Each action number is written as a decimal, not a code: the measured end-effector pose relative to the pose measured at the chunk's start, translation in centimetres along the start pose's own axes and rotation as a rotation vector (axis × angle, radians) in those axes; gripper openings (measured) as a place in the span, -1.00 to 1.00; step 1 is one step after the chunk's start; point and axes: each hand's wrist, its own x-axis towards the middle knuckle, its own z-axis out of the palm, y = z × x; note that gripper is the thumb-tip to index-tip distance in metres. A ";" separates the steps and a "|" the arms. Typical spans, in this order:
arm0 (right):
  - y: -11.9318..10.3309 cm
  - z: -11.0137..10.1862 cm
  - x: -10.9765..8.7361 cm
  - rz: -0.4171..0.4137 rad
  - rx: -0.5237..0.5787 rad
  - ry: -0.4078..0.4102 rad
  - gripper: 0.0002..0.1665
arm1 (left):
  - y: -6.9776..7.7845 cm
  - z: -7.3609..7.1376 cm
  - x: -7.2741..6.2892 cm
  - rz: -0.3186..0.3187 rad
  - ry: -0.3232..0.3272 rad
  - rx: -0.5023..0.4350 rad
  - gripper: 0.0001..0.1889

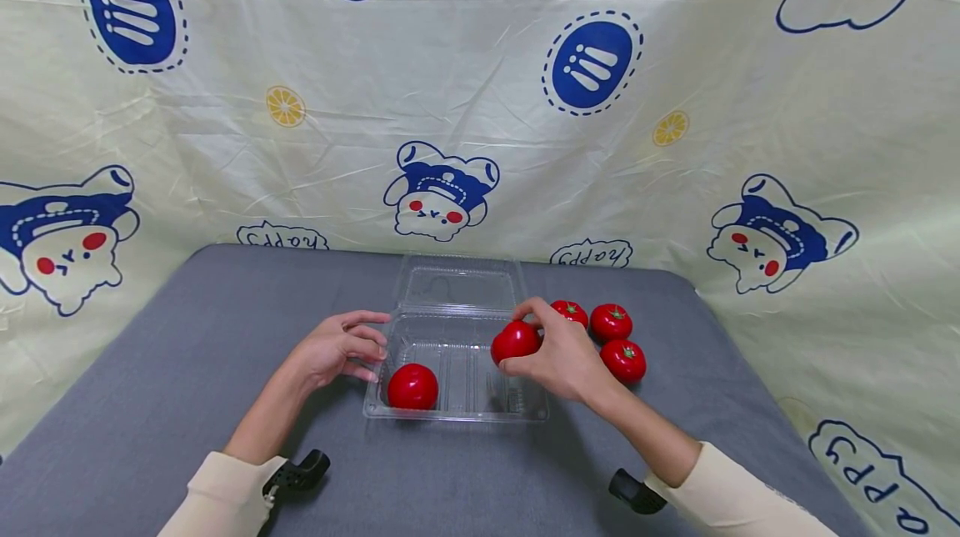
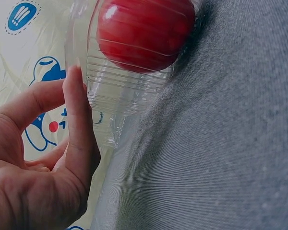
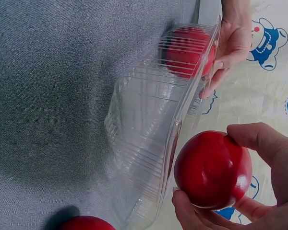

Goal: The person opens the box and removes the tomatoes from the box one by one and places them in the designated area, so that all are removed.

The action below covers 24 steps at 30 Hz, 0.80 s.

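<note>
A clear plastic clamshell box (image 1: 457, 416) lies with its lid (image 1: 461, 283) folded back, away from the person. One red tomato (image 1: 412, 387) sits in the box's near left corner. The left hand (image 1: 341, 349) has its fingers extended to the box's left rim, and its fingertips (image 2: 74, 74) meet the plastic in the left wrist view. Over the right part of the box, the right hand (image 1: 558, 353) grips a second tomato (image 3: 212, 170) between thumb and fingers. In the right wrist view this tomato is above the rim.
Right of the box, three more tomatoes (image 1: 623, 361) stand grouped on the grey tablecloth (image 1: 225, 337), one partly behind the right hand. A printed cream curtain (image 1: 480, 103) hangs behind the table. Each wrist wears a black strap device (image 1: 300, 470).
</note>
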 end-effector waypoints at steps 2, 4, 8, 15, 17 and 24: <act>0.0 -0.1 0.0 0.000 0.003 0.002 -0.16 | 0.1 0.0 -0.1 0.002 -0.003 -0.002 -0.38; 0.1 -0.2 0.0 0.000 0.003 0.003 -0.15 | 0.1 0.0 -0.1 0.006 -0.011 -0.001 -0.37; 0.2 -0.3 -0.1 -0.007 0.003 0.009 -0.14 | 0.2 0.1 -0.2 0.009 -0.016 -0.006 -0.36; 0.5 -0.4 -0.1 -0.014 0.014 0.006 -0.16 | 0.1 0.0 -0.1 0.004 -0.012 -0.009 -0.38; 0.6 -0.3 -0.1 -0.015 0.017 0.004 -0.14 | 0.1 0.0 -0.1 0.004 -0.013 -0.007 -0.38; 0.7 -0.3 -0.2 -0.033 0.018 -0.006 -0.10 | 0.0 0.0 0.0 0.002 -0.009 -0.006 -0.38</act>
